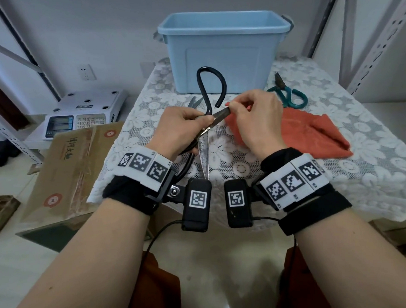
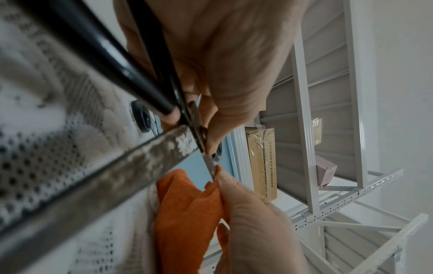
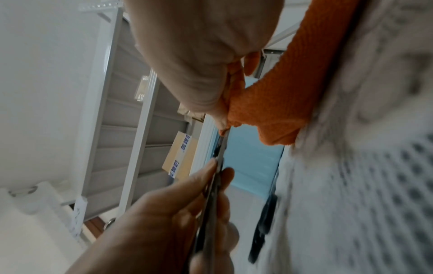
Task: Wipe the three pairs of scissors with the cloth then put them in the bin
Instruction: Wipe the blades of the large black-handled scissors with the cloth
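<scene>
Black-handled scissors (image 1: 205, 121) sit splayed open right in front of the blue bin (image 1: 223, 51), left hand (image 1: 180, 129) gripping the pivot, right hand (image 1: 258, 119) pinching the orange cloth (image 1: 311, 134) round one blade.

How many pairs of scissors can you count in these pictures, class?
3. The black-handled scissors are in the hands, open, over the table; the green-handled scissors lie right of the bin; a third pair shows only its blade tips behind the left hand.
</scene>
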